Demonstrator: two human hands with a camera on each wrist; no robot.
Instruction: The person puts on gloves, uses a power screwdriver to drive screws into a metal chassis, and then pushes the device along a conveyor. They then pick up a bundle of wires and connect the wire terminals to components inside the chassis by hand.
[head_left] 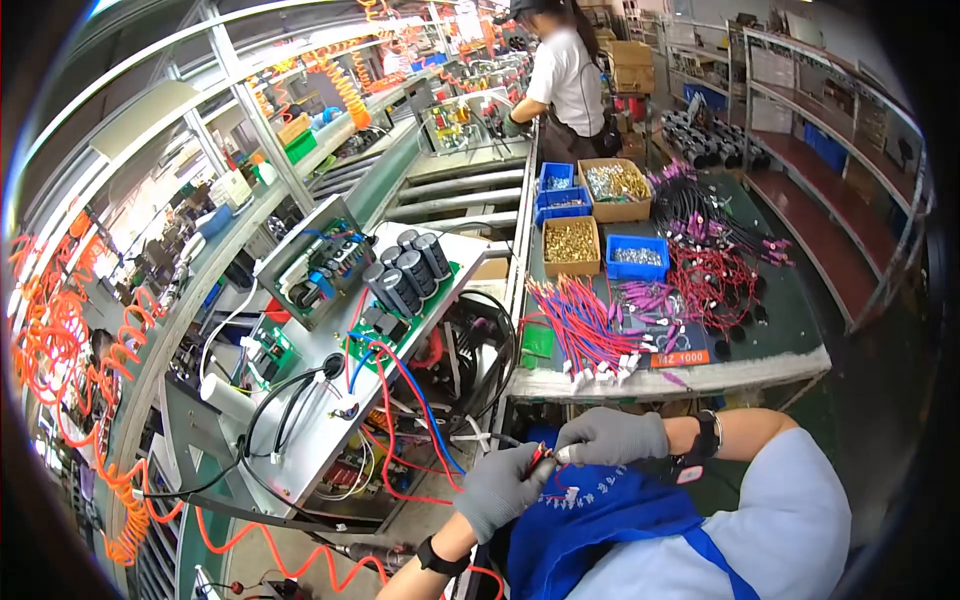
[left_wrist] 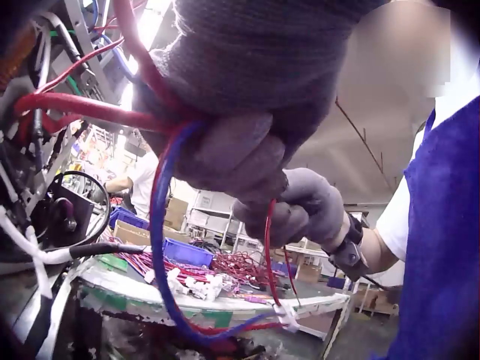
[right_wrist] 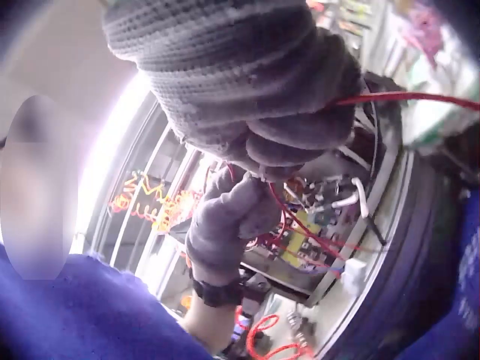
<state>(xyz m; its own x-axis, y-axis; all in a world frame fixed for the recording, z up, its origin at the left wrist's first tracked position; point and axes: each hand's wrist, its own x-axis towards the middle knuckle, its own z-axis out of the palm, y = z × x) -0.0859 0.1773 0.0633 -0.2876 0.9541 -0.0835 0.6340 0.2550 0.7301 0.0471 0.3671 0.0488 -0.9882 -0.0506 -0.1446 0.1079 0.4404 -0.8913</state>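
Both hands wear grey gloves and meet fingertip to fingertip in front of the blue apron [head_left: 590, 510]. My left hand [head_left: 503, 487] curls round red wires [left_wrist: 90, 110], with a blue wire [left_wrist: 159, 225] looping down beside it. Pinched close against it, my right hand [head_left: 615, 438] holds a thin red wire [right_wrist: 412, 97] that trails out past its fingers. The wire ends between the fingertips are mostly hidden by the gloves. Below the hands hangs a white connector [left_wrist: 286, 318] on thin wires.
A metal chassis [head_left: 300, 430] with circuit boards and black capacitors [head_left: 405, 275] stands at left. The bench [head_left: 760, 370] at right carries red wire bundles [head_left: 585, 325], blue bins [head_left: 637, 257] and boxes of fasteners [head_left: 571, 243]. Another person [head_left: 570, 85] works farther back. Orange coiled hoses [head_left: 130, 520] hang at left.
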